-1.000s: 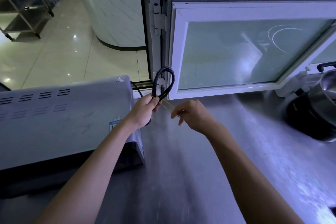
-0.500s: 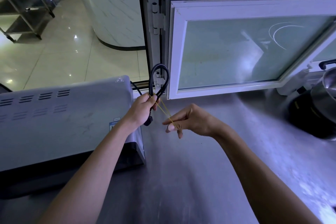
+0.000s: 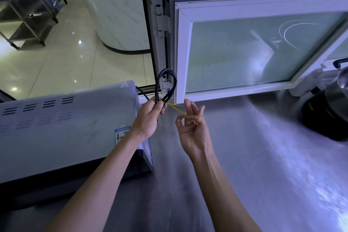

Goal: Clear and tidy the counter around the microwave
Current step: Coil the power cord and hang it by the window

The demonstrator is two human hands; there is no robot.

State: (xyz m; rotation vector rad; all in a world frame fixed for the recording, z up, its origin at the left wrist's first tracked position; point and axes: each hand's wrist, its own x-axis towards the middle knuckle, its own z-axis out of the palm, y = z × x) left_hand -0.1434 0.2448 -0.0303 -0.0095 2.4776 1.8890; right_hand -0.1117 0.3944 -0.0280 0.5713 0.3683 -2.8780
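Right hand (image 3: 192, 124) now turned palm-up, fingers raised, thumb and forefinger pinching yellow rubber band (image 3: 176, 108) stretched taut from left hand (image 3: 150, 117). Left hand fist closed round folded black cord (image 3: 166, 84), loop standing upright above far right corner of microwave (image 3: 66, 128). Steel bench (image 3: 244, 156) beneath; black pot (image 3: 327, 115) far right.

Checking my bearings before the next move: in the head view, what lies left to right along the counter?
microwave → left hand gripping the looped black cord → yellow rubber band → right hand → black pot at the right edge.
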